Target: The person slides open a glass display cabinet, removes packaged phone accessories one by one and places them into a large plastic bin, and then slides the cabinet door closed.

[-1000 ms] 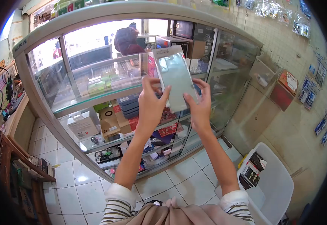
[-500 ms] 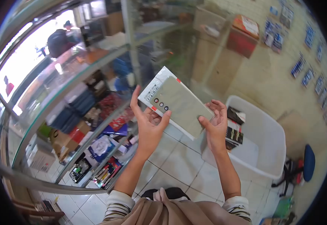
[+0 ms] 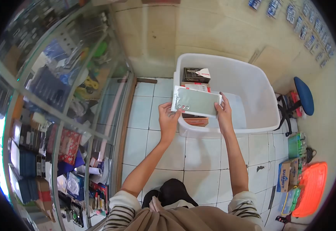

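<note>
A packaged phone case [image 3: 198, 101], flat and greyish-green with a white border and three round camera rings, is held between my two hands. My left hand [image 3: 168, 118] grips its left end, thumb at the lower corner near the rings. At the right end my right hand [image 3: 223, 114] pinches the edge, thumb on top and fingers behind. Beyond the pack stands a large white plastic tub [image 3: 229, 133]. Inside it along the left side lie a black box [image 3: 196, 75] and an orange-brown box [image 3: 196, 121], partly hidden by the pack.
A glass display cabinet [image 3: 56, 123] filled with goods runs along the left. To the right are a blue-backed chair [image 3: 303, 96], a cardboard box [image 3: 287, 173] and an orange plastic lid-like piece [image 3: 311, 188]. Small packets [image 3: 291, 14] hang on the wall. White tiles [image 3: 202, 154] cover the floor.
My view has turned right and down. Both hands have carried the pack from beside the glass cabinet to over the tub's left part, and it now lies more level. The grip stays.
</note>
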Motion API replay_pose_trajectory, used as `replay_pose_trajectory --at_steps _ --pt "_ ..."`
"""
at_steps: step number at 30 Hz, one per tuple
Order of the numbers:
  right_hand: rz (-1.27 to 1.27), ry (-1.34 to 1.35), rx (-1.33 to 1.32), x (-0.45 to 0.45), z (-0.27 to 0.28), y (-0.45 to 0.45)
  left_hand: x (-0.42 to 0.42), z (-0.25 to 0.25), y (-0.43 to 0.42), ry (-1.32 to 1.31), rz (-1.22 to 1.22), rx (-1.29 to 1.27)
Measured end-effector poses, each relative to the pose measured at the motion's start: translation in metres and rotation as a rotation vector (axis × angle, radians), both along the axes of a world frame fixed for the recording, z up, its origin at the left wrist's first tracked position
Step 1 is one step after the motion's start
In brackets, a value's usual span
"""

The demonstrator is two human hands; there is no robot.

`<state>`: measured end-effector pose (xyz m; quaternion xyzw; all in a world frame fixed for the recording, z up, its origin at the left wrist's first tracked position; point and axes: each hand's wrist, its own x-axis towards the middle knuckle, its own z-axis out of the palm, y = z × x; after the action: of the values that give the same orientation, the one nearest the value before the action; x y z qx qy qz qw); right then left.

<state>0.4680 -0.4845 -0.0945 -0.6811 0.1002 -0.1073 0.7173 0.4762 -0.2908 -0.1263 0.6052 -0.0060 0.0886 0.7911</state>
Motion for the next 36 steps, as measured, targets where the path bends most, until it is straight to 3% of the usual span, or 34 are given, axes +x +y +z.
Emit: replay_pose_trajectory --at_steps 8,10,12,14,18,21,25,29,36 --pt "-0.125 0.070 -0.285 0.091 -0.114 -0.067 0.055 -0.088 -0.063 0.124 -0.183 0.301" --pt "-0.123 0.080 -0.341 0.104 -0.134 -0.072 0.061 -0.101 -0.069 0.011 -0.124 0.757" --pt "-0.118 0.095 -0.483 0.112 -0.150 -0.073 0.057 -0.099 -0.080 0.011 -0.056 0.848" --pt "-0.128 0.112 -0.551 0.112 -0.158 -0.074 0.056 -0.091 -0.085 0.128 -0.157 1.016" --pt "-0.163 0.079 -0.787 0.120 -0.181 -0.079 0.060 -0.096 -0.086 0.300 -0.337 1.004" --pt "-0.275 0.069 -0.906 0.122 -0.192 -0.073 0.062 -0.101 -0.086 0.258 -0.322 0.977" --pt "-0.273 0.092 -0.949 0.121 -0.180 -0.067 0.064 -0.100 -0.080 0.211 -0.298 0.976" --pt "-0.306 -0.071 -0.988 0.118 -0.140 -0.045 0.058 -0.075 -0.059 0.000 -0.261 0.837" --pt "-0.086 -0.502 -0.703 0.066 0.024 0.079 0.002 0.078 0.053 -0.295 -0.048 0.764"
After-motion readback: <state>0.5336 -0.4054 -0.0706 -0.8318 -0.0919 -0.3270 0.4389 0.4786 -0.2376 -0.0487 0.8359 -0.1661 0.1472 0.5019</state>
